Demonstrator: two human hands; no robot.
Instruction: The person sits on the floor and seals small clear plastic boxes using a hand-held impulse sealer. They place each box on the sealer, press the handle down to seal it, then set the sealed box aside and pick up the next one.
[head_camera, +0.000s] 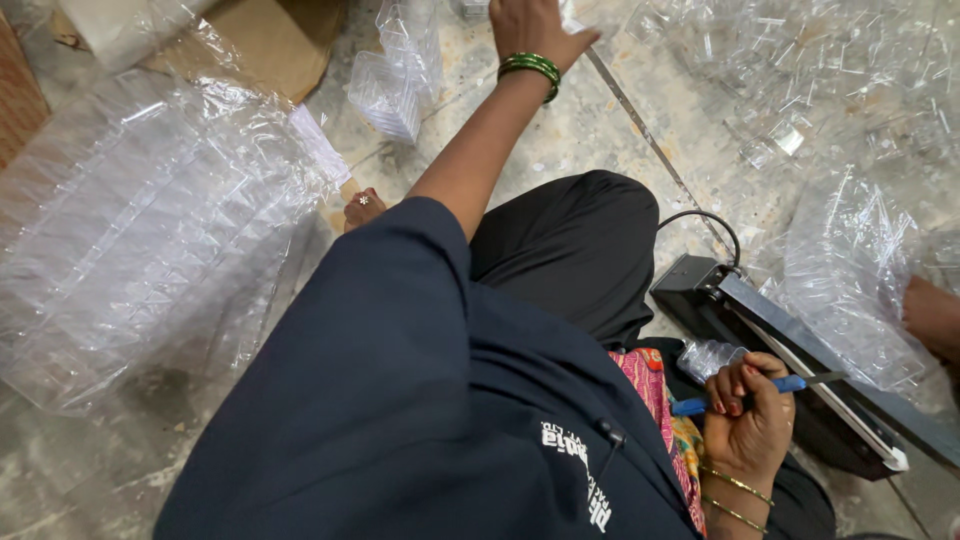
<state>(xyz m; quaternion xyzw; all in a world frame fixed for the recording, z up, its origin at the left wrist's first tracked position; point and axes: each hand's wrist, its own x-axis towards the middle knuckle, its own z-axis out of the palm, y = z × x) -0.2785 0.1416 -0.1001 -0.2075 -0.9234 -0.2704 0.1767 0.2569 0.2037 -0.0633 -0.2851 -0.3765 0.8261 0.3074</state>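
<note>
Clearly, largest first:
Bagged stack (140, 230): at nine o'clock on the floor, clear plastic containers in a crinkled film bag; probably light but bulky and slippery, so you would grip the bag's gathered end.
Loose containers (800, 70): heaped at one o'clock, thin, clear, likely to crack; lift by the rims.
Small stack (390, 85): at twelve o'clock, ribbed clear trays just left of your left hand (532, 28).
Left hand: stretched to twelve o'clock, fingers cut off by the frame, so I cannot tell their state.
Right hand (748, 405): at four o'clock, fingers closed around the blue-handled knife (745, 388).
</note>
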